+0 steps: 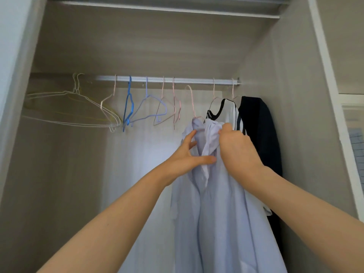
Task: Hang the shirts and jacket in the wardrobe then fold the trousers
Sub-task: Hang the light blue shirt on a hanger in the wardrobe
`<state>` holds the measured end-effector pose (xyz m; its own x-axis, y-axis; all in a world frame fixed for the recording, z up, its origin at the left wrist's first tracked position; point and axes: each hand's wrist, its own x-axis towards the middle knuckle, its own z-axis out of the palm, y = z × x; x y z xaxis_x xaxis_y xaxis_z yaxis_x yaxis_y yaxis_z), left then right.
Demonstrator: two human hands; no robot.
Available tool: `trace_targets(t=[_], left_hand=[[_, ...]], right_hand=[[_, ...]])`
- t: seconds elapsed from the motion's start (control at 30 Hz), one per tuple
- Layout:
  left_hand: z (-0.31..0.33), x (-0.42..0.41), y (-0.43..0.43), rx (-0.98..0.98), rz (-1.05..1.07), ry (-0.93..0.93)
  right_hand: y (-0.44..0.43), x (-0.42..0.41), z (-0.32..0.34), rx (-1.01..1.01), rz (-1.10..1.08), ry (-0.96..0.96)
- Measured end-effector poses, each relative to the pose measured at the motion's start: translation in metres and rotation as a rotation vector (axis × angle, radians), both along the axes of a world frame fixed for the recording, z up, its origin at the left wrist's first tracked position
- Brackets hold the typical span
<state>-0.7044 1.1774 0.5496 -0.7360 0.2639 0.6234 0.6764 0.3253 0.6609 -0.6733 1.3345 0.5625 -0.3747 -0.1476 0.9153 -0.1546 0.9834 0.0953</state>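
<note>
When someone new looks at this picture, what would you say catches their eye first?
Probably the pale blue shirt in the centre, on a pink hanger: the right hand grips its bunched collar, the left hand rests open against its front. Behind, at the right end of the rail, hang a dark jacket and a white top with black trim; empty hangers, one bright blue, line the rail to the left.

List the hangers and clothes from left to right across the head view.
White wire hangers, blue hanger, lilac hanger, pale blue shirt, white top with black trim, dark jacket.
</note>
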Motion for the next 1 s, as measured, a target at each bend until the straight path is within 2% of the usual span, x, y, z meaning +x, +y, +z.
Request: trace_targets(t=[0.1, 0.2, 0.3, 0.63, 0.83, 1.0], left_hand=[[-0.003, -0.012, -0.006, 0.062, 0.034, 0.03], [-0.007, -0.03, -0.002, 0.197, 0.192, 0.011], [0.0, -0.048, 0.004, 0.265, 0.276, 0.002], [0.042, -0.109, 0.003, 0.366, 0.21, 0.102], [0.07, -0.154, 0.002, 0.346, 0.231, 0.212], [0.096, -0.19, 0.0, 0.341, 0.211, 0.283]], right_hand=[[-0.005, -0.006, 0.004, -0.02, -0.048, -0.004], [-0.012, -0.013, 0.013, -0.073, -0.038, -0.013], [-0.024, -0.023, 0.023, -0.043, -0.044, 0.004], [-0.039, -0.087, 0.057, -0.034, -0.056, 0.147], [-0.047, -0.14, 0.091, -0.066, -0.055, 0.164], [-0.052, -0.174, 0.123, -0.108, -0.007, 0.25]])
